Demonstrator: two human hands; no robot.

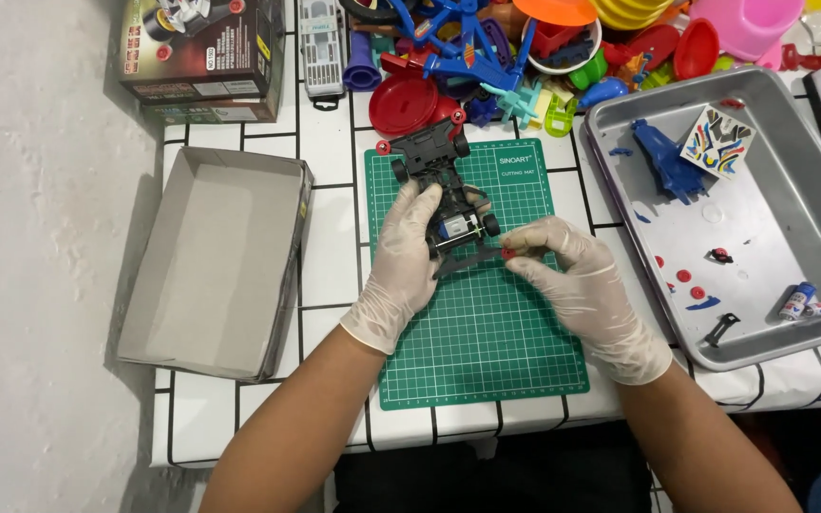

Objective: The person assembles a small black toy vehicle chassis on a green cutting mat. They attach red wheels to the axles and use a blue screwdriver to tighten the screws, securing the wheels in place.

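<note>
A small black toy car chassis with black wheels and a red roller at a front corner lies on a green cutting mat. My left hand, in a pale glove, grips the chassis near its rear, beside the exposed motor. My right hand, also gloved, pinches a small red roller at the rear bumper's right end.
An empty grey cardboard box lid lies left of the mat. A metal tray on the right holds a blue car body, a sticker sheet, small red parts and two batteries. Colourful plastic toys are piled behind. A printed box sits far left.
</note>
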